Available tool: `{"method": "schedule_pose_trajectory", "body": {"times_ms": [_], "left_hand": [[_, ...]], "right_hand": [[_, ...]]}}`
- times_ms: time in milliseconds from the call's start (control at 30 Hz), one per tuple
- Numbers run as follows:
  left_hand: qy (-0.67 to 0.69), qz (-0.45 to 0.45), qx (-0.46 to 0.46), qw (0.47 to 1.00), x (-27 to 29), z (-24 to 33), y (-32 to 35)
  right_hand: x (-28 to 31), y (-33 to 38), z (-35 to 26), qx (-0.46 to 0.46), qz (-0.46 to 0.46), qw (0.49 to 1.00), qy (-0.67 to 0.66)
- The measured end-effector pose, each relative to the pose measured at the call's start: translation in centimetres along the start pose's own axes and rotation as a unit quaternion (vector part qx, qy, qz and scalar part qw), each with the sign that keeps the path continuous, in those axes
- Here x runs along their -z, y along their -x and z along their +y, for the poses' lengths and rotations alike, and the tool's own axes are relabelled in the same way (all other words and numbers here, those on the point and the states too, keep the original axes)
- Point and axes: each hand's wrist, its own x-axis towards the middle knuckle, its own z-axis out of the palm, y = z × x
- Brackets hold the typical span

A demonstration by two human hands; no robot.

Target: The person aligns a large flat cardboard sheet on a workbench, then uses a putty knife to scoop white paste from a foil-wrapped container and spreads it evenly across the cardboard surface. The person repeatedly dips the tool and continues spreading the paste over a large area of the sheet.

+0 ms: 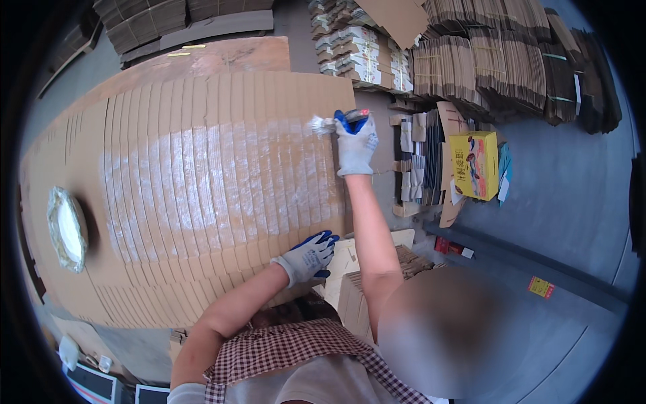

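Observation:
My right hand, in a white and blue work glove, is closed round the dark handle of a brush with pale bristles. It is at the right edge of a long row of overlapping brown cardboard sheets. A wet-looking, whitish coat covers the middle band of the sheets. My left hand, gloved alike, lies on the near right corner of the row with fingers stretched out. Far to the left, an oval basin lined with clear film stands on the cardboard and holds something white.
Bundled cardboard stacks stand at the back right. A yellow printed box sits right of a smaller cardboard stack. Beyond the sheets shows a reddish-brown board. A cardboard stack is close to my right arm.

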Motion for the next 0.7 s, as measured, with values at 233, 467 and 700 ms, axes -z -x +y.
{"method": "schedule_pose_trajectory", "body": {"times_ms": [233, 467, 700], "left_hand": [[0.002, 0.001, -0.006, 1.0, 0.5, 0.1, 0.0], [0.0, -0.016, 0.003, 1.0, 0.7, 0.0, 0.0], [0.033, 0.036, -0.03, 0.998, 0.0, -0.3, 1.1]], "right_hand": [[1.2, -0.2, -0.6, 0.012, -0.017, 0.996, -0.087], [3.2, -2.0, 0.8, -0.026, -0.02, 0.993, 0.117], [3.4, 1.9, -8.6, -0.107, -0.129, 0.873, -0.458]]}}
